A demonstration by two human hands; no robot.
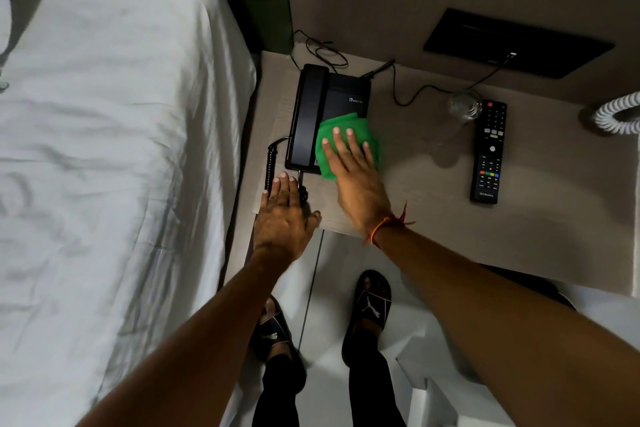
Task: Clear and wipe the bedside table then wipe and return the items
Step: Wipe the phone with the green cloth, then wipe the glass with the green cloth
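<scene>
Wiping was the step in hand: the right hand (pixel 349 166) lay flat, fingers spread, pressing a green cloth (pixel 341 135) onto the keypad side of the black telephone (pixel 322 114) on the bedside table (pixel 415 204). The left hand (pixel 282 211) rested open at the table's near edge, by the coiled cord (pixel 270 166). Next called for covering the handset, probably; the keypad was hidden. A remote control (pixel 489 151) and a hazy drinking glass (pixel 464 105) sat well apart to the right.

A black phone (pixel 329 107) sits at the tabletop's (pixel 415 204) left end, handset cradled, coiled cord (pixel 269 166) trailing off its near side. A crumpled green cloth (pixel 349 135) lies over its keypad. Well to the right, a clear glass (pixel 464 105) stands just beside a black remote (pixel 489 152) lying face up.
</scene>
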